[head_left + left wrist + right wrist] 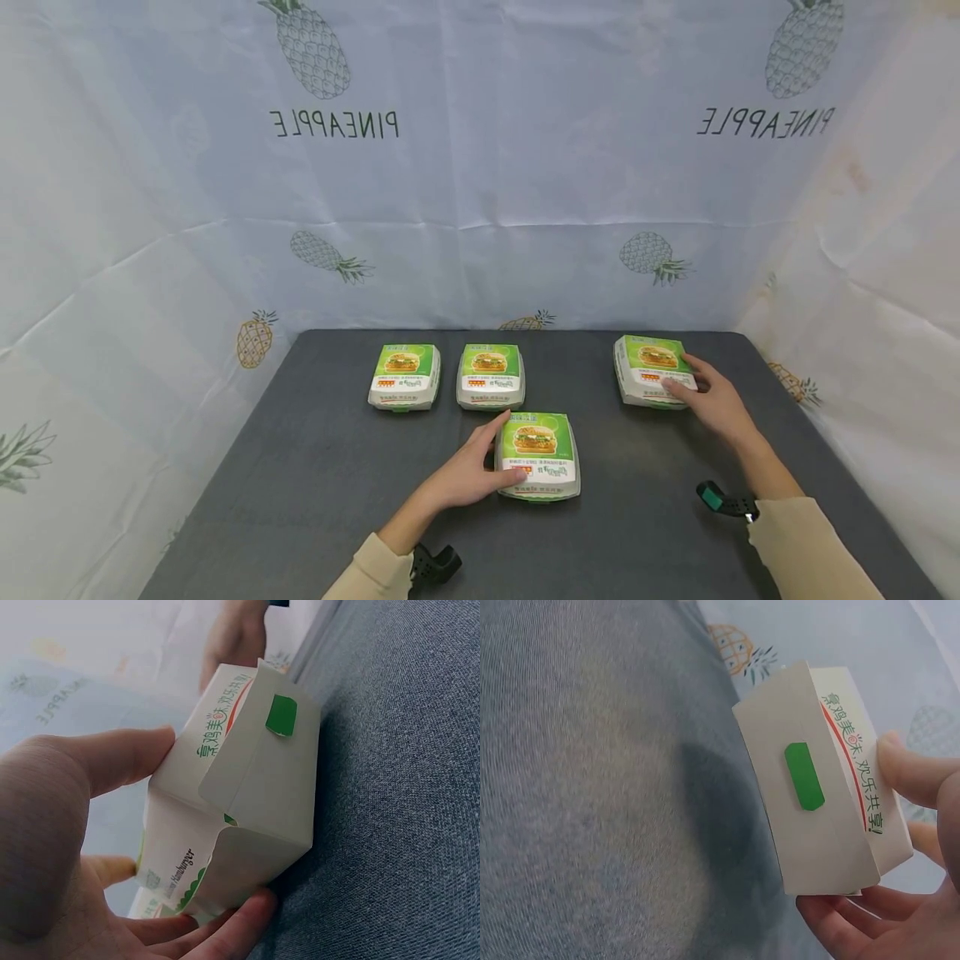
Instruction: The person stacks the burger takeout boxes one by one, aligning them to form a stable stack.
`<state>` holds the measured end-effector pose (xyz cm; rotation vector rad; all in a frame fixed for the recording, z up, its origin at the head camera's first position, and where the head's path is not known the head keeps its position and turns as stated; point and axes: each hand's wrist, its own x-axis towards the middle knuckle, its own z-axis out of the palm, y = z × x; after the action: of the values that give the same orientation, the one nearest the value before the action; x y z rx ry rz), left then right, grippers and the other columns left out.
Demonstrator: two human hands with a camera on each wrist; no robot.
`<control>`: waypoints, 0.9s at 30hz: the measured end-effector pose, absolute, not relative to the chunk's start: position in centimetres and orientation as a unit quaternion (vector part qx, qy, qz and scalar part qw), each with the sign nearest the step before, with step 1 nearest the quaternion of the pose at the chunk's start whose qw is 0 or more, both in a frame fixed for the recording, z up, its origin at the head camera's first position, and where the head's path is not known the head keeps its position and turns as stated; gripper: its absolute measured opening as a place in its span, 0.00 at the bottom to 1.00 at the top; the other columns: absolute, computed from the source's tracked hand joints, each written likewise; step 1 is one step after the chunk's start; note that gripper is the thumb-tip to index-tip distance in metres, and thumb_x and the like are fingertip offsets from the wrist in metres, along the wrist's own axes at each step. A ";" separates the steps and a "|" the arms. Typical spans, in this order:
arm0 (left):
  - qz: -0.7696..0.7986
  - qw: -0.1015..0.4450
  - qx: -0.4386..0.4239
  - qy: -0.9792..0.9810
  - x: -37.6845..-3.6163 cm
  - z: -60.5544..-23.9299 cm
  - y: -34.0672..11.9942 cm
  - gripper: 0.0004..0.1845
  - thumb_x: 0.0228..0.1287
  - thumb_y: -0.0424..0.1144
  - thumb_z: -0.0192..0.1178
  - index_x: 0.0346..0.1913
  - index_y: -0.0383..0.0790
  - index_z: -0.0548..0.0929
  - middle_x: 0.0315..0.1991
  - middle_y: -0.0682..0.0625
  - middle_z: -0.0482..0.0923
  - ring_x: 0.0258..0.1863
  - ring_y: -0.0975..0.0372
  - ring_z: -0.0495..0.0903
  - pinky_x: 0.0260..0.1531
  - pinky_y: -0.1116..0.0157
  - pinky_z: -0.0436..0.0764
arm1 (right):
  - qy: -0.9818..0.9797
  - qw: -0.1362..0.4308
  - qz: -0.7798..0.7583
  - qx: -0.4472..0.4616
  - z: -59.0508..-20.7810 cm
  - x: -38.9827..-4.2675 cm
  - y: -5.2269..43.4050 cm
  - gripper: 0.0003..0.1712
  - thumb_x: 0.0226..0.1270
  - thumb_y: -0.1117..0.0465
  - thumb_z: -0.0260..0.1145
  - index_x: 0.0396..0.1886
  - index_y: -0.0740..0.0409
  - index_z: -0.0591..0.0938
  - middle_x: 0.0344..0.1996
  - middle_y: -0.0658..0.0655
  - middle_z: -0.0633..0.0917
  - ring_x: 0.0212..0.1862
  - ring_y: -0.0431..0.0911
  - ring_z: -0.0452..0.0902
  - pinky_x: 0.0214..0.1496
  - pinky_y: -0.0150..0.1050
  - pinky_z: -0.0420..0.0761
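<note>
Left hand grips the near burger box at table centre, thumb and fingers around its side. Right hand clasps the box at two o'clock. Risk — thin card walls may crush, or the green tab pop open, under a hard squeeze.

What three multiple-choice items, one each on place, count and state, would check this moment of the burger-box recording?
1. Where is the box that the left hand grips?
A. in the back row
B. nearest the person, in front of the back row
C. off the table

2. How many burger boxes are on the table?
A. three
B. four
C. six

3. How is the right hand?
A. flat on bare table
B. raised in the air
C. gripping the far right box

Key: 1 B, the front box sits alone nearer the person. 2 B, four show in the head view. 3 C, thumb and fingers clasp the far right box.
</note>
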<state>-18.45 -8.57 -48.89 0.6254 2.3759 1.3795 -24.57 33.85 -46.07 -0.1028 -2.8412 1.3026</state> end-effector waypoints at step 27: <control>0.486 0.156 0.225 0.830 -18.3 -48.7 -8.6 0.50 0.67 0.54 0.67 0.83 0.45 0.50 0.70 0.40 0.60 0.67 0.48 0.69 0.58 0.50 0.74 | -0.886 0.044 0.461 0.031 -42.1 -19.6 30.6 0.48 0.76 0.42 0.62 0.84 0.54 0.51 0.69 0.71 0.67 0.60 0.58 0.71 0.42 0.32 0.79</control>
<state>-18.32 -8.57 -48.74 0.6433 2.3763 1.3908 -19.63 30.60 -42.14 0.0933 -2.7078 1.4102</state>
